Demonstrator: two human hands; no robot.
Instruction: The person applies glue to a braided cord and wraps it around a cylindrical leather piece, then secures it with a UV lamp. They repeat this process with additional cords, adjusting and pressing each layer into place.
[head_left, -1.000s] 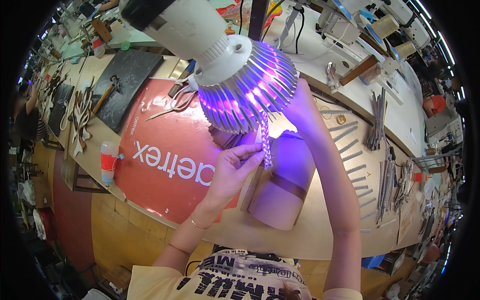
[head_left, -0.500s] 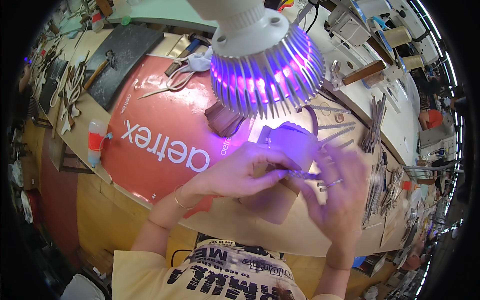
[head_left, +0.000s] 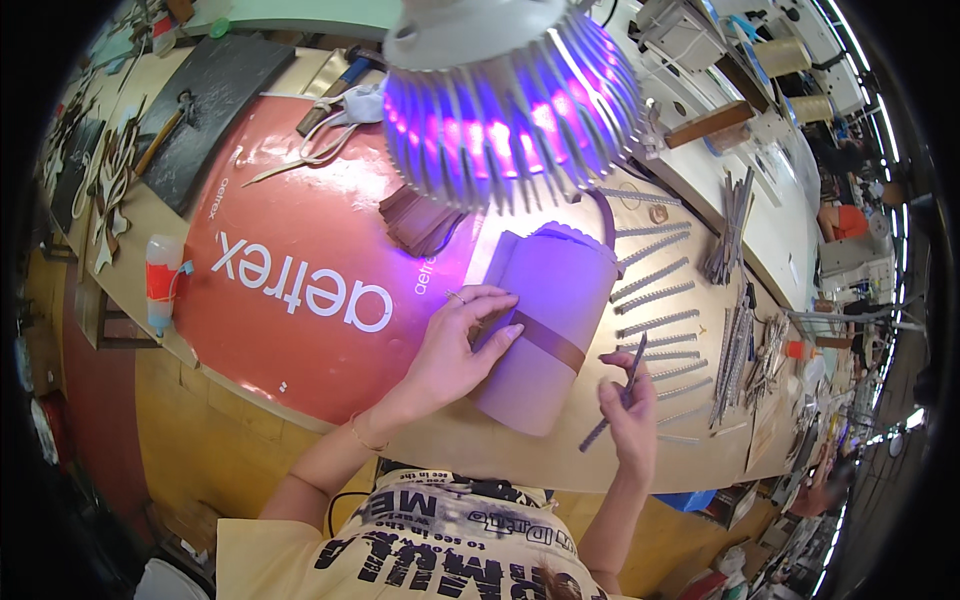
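Observation:
A large tan roll, tinted purple by light [head_left: 550, 270], lies on the table with a brown strap [head_left: 548, 343] across its middle. My left hand [head_left: 455, 350] rests at the roll's left side, thumb and fingertips apart on either side of the strap's left end. What lies beneath its palm is hidden. Off the roll's lower right, my right hand [head_left: 632, 415] pinches a thin dark braided strip [head_left: 596, 434], slanting up between thumb and fingers. Several similar grey braided strips [head_left: 655, 323] lie in a row beside the roll.
Overhead, a ribbed lamp [head_left: 515, 120] glowing purple blocks part of the view. A red printed sheet [head_left: 290, 350] covers the table's left, with brown leather pieces [head_left: 420, 222] on it. A bottle [head_left: 163, 285] stands at the left edge; bundled strips [head_left: 733, 225] lie right.
My hands have separated. The right moved down and away from the roll with the braided strip, while the left let go of the strip and came down onto the roll's left side.

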